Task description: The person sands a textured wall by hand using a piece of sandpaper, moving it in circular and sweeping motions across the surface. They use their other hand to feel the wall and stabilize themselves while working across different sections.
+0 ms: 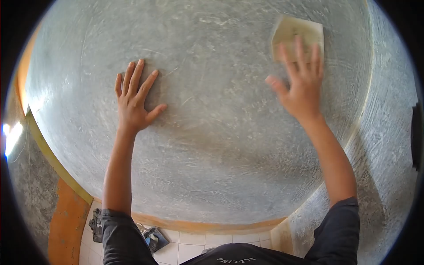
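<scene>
Sanding looks to be the step in hand — the right hand (301,81) presses a sheet of sandpaper (297,36) flat against the grey plastered wall (221,145), fingers spread over its lower half, pinning it rather than clenching it. The sheet sits high on the wall, near the right corner. The left hand (134,97) lies open and flat on the bare plaster, holding nothing, apparently bracing. A next stroke would call for even pressure and room to sweep — the adjoining wall (388,145) just to the right limits that. Below, an orange band (194,225) edges the plaster, and tools (152,238) lie on the white tiled floor (190,247).
</scene>
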The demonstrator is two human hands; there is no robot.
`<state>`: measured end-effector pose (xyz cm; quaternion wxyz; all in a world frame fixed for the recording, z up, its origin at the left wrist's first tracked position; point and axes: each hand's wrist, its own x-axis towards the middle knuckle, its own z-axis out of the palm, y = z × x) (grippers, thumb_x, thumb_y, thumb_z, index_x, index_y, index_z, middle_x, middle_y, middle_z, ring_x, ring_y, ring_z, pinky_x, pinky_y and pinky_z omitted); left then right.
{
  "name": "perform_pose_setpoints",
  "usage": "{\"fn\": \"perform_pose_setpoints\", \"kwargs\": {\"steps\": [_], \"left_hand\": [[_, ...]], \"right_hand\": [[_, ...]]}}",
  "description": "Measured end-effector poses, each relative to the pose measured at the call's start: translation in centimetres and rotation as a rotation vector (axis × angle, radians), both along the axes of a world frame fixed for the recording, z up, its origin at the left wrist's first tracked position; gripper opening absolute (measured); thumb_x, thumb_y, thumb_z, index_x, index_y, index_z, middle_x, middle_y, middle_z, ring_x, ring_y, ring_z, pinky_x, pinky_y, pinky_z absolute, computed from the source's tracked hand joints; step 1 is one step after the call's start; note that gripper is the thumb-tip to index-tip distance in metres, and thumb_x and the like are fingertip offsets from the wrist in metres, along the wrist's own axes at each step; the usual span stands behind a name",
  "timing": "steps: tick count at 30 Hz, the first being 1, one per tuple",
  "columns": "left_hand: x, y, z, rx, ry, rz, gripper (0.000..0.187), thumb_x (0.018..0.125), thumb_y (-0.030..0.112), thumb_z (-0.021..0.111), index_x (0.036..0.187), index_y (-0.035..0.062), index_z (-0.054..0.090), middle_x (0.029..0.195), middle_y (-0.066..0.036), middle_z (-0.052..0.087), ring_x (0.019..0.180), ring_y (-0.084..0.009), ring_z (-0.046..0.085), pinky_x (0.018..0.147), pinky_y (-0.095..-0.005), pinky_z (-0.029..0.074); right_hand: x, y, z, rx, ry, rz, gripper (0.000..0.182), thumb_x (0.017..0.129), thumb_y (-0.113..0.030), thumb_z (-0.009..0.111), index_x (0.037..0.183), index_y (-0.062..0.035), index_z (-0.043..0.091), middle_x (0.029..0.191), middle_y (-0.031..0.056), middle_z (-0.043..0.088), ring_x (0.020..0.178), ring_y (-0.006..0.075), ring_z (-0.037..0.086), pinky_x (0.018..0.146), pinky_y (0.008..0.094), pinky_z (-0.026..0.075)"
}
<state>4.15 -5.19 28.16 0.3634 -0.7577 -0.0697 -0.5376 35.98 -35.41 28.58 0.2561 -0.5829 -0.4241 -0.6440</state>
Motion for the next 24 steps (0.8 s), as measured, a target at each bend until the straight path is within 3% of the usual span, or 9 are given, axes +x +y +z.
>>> {"fn": "perform_pose_setpoints", "kwargs": {"steps": [5,6,8,11,12,14,18,20,24], "left_hand": [[-4.5,3.0,2.6,-0.004,-0.011,0.058,0.088,0.087,0.076,0.058,0.155,0.0215,0.049,0.169,-0.013,0.031,0.158,-0.0332,0.021,0.126,-0.0564,0.012],[-5.6,3.9,2.9,-0.003,-0.007,0.077,0.088,0.086,0.076,0.059,0.156,0.0221,0.048,0.169,-0.012,0.03,0.158,-0.0329,0.021,0.127,-0.0563,0.012],[-7.8,5.6,3.3,-0.019,-0.003,0.057,0.085,0.086,0.073,0.063,0.155,0.0254,0.049,0.169,-0.009,0.031,0.158,-0.0313,0.022,0.127,-0.0559,0.012],[-10.8,7.9,3.3,-0.053,0.026,0.033,0.082,0.084,0.069,0.068,0.155,0.03,0.049,0.169,-0.005,0.031,0.158,-0.0288,0.022,0.127,-0.0559,0.012],[-11.8,8.5,3.2,-0.059,0.045,0.023,0.083,0.084,0.068,0.069,0.155,0.0314,0.047,0.17,-0.004,0.03,0.159,-0.028,0.02,0.127,-0.0564,0.012],[-13.5,9.6,2.8,-0.065,0.065,0.054,0.085,0.083,0.068,0.07,0.156,0.0326,0.046,0.171,-0.003,0.029,0.159,-0.027,0.019,0.127,-0.0564,0.011],[-16.3,12.1,1.5,-0.094,0.083,0.1,0.088,0.083,0.068,0.071,0.158,0.0358,0.041,0.172,-0.001,0.025,0.16,-0.0245,0.015,0.128,-0.0558,0.009],[-17.4,13.4,0.8,-0.111,0.083,0.115,0.087,0.084,0.07,0.069,0.159,0.0375,0.039,0.172,-0.001,0.025,0.16,-0.0246,0.016,0.128,-0.0558,0.008],[-18.1,15.9,-0.2,-0.064,0.063,0.062,0.086,0.084,0.079,0.059,0.158,0.0401,0.039,0.172,-0.001,0.025,0.16,-0.0247,0.016,0.129,-0.0556,0.005]], "right_hand": [[-3.5,2.5,-5.6,-1.135,-0.317,0.344,0.069,0.085,-0.061,0.07,0.148,-0.0371,0.056,0.166,-0.0015,0.039,0.157,0.0325,0.023,0.126,0.0561,0.02],[-4.3,2.6,-4.2,-1.134,-0.321,0.344,0.069,0.085,-0.061,0.07,0.148,-0.0371,0.056,0.166,-0.0015,0.039,0.157,0.0325,0.023,0.126,0.0561,0.02],[-6.1,2.9,0.5,-0.645,-0.279,0.005,0.074,0.078,-0.063,0.074,0.146,-0.0376,0.057,0.166,-0.0037,0.038,0.157,0.027,0.024,0.127,0.0542,0.021],[-7.6,5.7,2.3,-0.408,-0.208,0.147,0.077,0.076,-0.062,0.076,0.147,-0.0387,0.057,0.168,-0.0042,0.034,0.157,0.0271,0.024,0.127,0.0556,0.022],[-8.7,6.9,1.3,-0.411,-0.2,0.155,0.077,0.076,-0.062,0.076,0.147,-0.0387,0.057,0.168,-0.0042,0.034,0.157,0.0271,0.024,0.127,0.0556,0.022],[-10.7,10.0,-0.3,-0.96,-0.411,0.247,0.076,0.077,-0.064,0.074,0.146,-0.0387,0.058,0.17,-0.0008,0.031,0.157,0.0371,0.021,0.127,0.0573,0.019],[-14.8,14.1,3.8,-0.68,-0.402,0.117,0.074,0.079,-0.066,0.072,0.147,-0.0399,0.057,0.17,-0.0022,0.03,0.157,0.0418,0.016,0.126,0.0613,0.02],[-16.1,15.9,4.6,-0.254,-0.342,0.204,0.072,0.079,-0.062,0.076,0.146,-0.0404,0.057,0.169,-0.0052,0.031,0.158,0.0411,0.014,0.126,0.0627,0.019],[-20.2,18.2,2.4,-0.681,-0.44,0.174,0.069,0.083,-0.063,0.073,0.147,-0.0409,0.056,0.169,-0.0049,0.032,0.158,0.0409,0.013,0.126,0.0638,0.019]]}}
